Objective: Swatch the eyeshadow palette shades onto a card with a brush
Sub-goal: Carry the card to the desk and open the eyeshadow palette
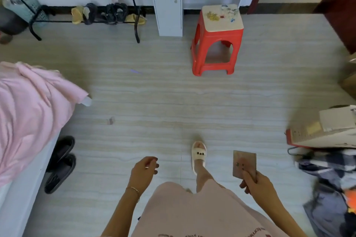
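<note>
While standing on the floor [154,102]: right hand [257,183] pinching the palette [244,163] upright by its lower edge; left hand [143,171] loosely curled, holding nothing. Red stool [217,44] ahead by a white cabinet [169,2]; black slippers [60,163] beside the bed [23,188].

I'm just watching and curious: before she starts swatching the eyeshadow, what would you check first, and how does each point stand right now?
1. Palette or card in hand: cannot tell which. The right hand grips a flat pinkish-brown rectangle; ok that it is held.
2. Brush in hand: cannot tell. The left hand is loosely curled, with only a small glint at the fingers.
3. The second flat item (card or palette): not ok, none visible.
4. Work surface: not ok yet. She is standing on the floor; the red stool stands ahead by the white cabinet.
5. Path to stool: ok, bare floor between.
</note>
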Tool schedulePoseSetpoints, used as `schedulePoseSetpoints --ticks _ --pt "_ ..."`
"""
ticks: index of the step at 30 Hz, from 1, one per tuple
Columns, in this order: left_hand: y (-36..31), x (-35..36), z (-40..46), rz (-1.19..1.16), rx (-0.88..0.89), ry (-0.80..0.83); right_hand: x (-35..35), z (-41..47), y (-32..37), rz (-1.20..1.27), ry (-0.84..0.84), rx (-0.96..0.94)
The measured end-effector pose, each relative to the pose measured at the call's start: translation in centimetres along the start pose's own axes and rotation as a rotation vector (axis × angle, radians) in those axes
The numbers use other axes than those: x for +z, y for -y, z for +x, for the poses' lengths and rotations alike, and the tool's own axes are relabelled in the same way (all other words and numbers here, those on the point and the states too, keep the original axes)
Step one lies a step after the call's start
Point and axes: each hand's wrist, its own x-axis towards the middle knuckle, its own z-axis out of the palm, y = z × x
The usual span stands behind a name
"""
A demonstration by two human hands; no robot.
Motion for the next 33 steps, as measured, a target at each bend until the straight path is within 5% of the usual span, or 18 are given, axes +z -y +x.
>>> schedulePoseSetpoints --ticks 17,25,33 --pt "-19.0 -4.8 21.6 -0.083 -0.059 -0.148 -4.2 24.8 25.7 -0.086 0.121 -0.131" --pt "-23.7 -9.9 34.0 -0.078 -0.137 -0.123 -2.2 34.4 38.4 -0.073 0.091 -0.117" --pt "-35.9 -16.7 48.7 0.02 -0.013 -0.052 -1.1 41.3 49.9 -0.03 0.026 -0.07"
